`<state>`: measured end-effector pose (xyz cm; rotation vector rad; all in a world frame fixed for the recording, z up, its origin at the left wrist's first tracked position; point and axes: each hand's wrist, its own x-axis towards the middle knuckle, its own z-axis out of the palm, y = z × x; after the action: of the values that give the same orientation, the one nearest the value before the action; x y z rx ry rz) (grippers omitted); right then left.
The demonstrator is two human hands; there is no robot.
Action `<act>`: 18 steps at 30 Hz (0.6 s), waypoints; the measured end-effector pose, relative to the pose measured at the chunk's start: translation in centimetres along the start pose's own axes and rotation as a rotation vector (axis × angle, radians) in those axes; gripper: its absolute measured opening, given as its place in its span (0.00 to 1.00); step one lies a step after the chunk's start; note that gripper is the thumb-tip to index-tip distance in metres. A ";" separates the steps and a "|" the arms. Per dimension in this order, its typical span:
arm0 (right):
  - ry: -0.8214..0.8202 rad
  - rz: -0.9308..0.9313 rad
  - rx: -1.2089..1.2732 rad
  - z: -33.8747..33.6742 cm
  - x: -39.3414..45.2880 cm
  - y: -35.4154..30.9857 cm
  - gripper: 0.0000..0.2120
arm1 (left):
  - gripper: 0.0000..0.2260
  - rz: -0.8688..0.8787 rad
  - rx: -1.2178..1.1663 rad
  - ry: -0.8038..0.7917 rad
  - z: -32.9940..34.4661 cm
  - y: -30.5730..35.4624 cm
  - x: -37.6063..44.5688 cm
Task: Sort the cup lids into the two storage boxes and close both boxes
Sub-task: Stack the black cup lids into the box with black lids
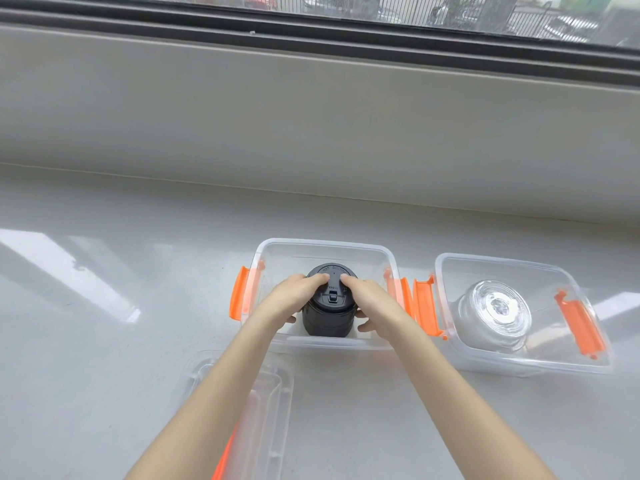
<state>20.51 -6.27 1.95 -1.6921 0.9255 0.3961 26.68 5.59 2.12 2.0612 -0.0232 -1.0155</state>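
Note:
A stack of black cup lids (329,308) stands inside the left clear storage box (322,249), which has orange latches. My left hand (294,297) and my right hand (369,299) both clasp the stack from its sides, fingertips resting on the top lid. The right clear storage box (498,263) is open and holds a stack of transparent cup lids (495,315). A clear box cover (263,403) with an orange strip lies on the counter near me, partly hidden under my left forearm.
The boxes sit side by side on a glossy white counter (104,306). A pale wall ledge (311,116) and a window frame rise behind them.

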 end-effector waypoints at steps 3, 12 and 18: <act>0.012 -0.021 -0.035 0.0 -0.1 0.0 0.23 | 0.18 -0.005 -0.022 -0.002 -0.1 -0.1 0.1; 0.084 -0.123 -0.084 0.2 0.1 0.2 0.23 | 0.20 -0.019 -0.034 -0.008 -0.4 -0.4 -0.1; 0.078 -0.103 -0.074 -0.1 -0.4 -0.1 0.24 | 0.21 -0.019 -0.019 -0.002 -0.4 -0.3 -0.2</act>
<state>20.26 -6.21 2.33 -1.8257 0.8852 0.2998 26.67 6.09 2.22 2.0471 0.0047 -1.0253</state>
